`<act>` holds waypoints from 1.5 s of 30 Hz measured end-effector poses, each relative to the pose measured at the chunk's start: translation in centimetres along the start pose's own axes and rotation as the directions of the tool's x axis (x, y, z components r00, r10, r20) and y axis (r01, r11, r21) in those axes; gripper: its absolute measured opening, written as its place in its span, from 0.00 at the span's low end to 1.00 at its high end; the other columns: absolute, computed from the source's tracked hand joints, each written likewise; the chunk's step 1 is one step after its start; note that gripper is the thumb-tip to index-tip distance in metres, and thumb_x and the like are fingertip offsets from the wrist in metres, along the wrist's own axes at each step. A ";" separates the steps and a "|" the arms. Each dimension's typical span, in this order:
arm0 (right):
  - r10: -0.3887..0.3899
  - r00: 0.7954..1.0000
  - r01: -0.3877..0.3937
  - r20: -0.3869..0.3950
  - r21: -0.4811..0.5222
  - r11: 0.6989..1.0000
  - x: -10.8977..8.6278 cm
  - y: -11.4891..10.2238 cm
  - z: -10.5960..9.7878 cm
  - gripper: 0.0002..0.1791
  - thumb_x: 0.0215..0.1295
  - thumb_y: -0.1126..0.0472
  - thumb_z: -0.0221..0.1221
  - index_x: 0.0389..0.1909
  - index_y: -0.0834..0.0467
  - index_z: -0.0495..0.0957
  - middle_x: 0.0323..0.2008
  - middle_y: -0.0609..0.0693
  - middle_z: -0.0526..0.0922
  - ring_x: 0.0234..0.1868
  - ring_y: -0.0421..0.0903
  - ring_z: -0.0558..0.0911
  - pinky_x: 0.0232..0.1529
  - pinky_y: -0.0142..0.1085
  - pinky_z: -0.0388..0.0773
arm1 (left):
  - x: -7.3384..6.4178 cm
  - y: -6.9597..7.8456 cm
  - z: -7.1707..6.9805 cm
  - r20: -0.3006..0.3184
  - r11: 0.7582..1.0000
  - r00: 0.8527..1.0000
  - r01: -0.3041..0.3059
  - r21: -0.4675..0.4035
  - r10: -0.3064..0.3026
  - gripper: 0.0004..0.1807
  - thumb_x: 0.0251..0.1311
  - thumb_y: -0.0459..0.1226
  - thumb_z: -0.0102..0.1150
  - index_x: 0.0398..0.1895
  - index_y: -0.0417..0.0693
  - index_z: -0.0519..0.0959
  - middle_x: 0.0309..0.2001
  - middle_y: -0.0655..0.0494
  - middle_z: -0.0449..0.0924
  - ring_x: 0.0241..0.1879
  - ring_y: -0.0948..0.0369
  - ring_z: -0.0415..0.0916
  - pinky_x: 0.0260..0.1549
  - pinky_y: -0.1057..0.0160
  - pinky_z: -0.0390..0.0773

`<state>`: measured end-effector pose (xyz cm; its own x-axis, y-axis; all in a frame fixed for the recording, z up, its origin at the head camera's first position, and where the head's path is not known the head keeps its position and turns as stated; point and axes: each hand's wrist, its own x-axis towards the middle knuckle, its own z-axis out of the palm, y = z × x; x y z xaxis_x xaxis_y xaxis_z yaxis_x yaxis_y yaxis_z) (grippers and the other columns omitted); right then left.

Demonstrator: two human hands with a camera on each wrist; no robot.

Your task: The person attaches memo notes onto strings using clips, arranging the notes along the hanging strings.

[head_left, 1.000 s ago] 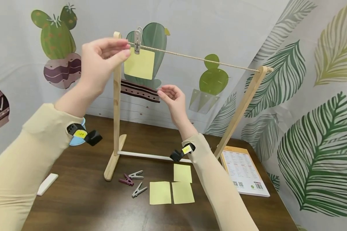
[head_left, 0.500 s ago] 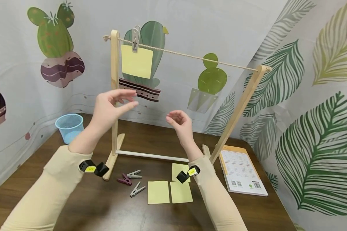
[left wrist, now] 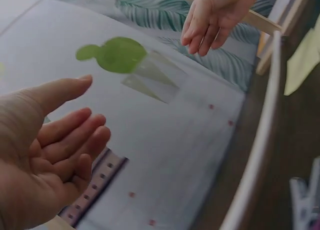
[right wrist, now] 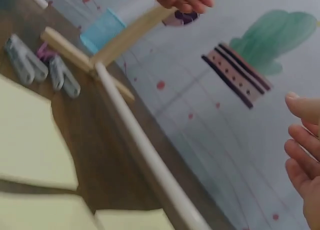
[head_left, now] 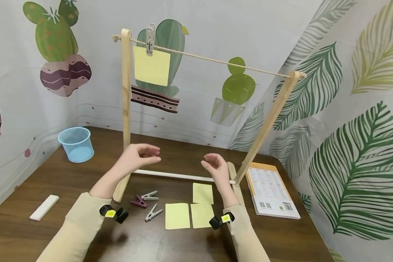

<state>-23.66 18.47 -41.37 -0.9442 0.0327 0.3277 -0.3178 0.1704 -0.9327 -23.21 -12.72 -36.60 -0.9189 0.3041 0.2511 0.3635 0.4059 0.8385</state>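
Note:
A yellow sticky note (head_left: 152,69) hangs from the rope (head_left: 216,60) near the left post, held by a grey clothespin (head_left: 150,40). Below it, my left hand (head_left: 135,159) is in the air with loosely bent fingers and nothing between them. My right hand (head_left: 218,169) hovers near the right post, also holding nothing; in the right wrist view its fingers (right wrist: 305,155) are relaxed. On the table lie two grey clothespins (head_left: 154,213) and a purple clothespin (head_left: 139,201). To their right are three yellow sticky notes (head_left: 177,216), one behind the other two.
The wooden frame (head_left: 126,91) stands across the table, with a white bar (head_left: 177,175) low between its posts. A blue mesh basket (head_left: 76,145) stands at the back left, a white block (head_left: 44,207) in front of it. A calendar (head_left: 273,191) lies at the right.
My left hand has come down from beside the clipped note to the height of the white bar. My right hand has lowered too and shifted right. The note hangs on the rope.

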 end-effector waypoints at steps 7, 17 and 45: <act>0.076 0.994 -0.063 0.081 -0.146 0.987 -2.4 0.1 -1.7 0.22 0.61 0.68 0.65 0.53 0.73 0.73 0.54 0.70 0.78 0.57 0.65 0.76 0.61 0.51 0.72 | -0.7 -3.0 2.2 0.138 0.998 0.989 0.058 0.008 -0.058 0.25 0.57 0.43 0.69 0.53 0.35 0.80 0.47 0.40 0.84 0.47 0.52 0.83 0.44 0.59 0.81; 0.115 0.982 -0.064 0.148 -0.311 0.948 -3.0 4.5 -3.5 0.22 0.57 0.64 0.70 0.51 0.68 0.79 0.50 0.61 0.83 0.52 0.56 0.80 0.57 0.48 0.75 | -1.7 -5.4 4.1 0.313 0.996 0.946 0.074 0.045 -0.084 0.28 0.52 0.40 0.73 0.52 0.30 0.79 0.47 0.37 0.84 0.46 0.47 0.83 0.46 0.53 0.82; 0.246 0.923 -0.003 0.296 -0.635 0.773 -4.1 5.7 -4.6 0.34 0.46 0.61 0.76 0.57 0.61 0.79 0.53 0.56 0.83 0.52 0.54 0.79 0.50 0.47 0.77 | -3.1 -6.4 5.0 0.331 0.943 0.919 0.104 0.317 -0.213 0.24 0.33 0.38 0.81 0.39 0.39 0.85 0.33 0.55 0.84 0.36 0.60 0.78 0.39 0.59 0.77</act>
<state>-21.22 23.83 -47.36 -0.9753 -0.2192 0.0283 -0.1883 0.7568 -0.6259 -21.96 -11.93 -45.21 -0.8715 0.4784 -0.1079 0.2954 0.6876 0.6633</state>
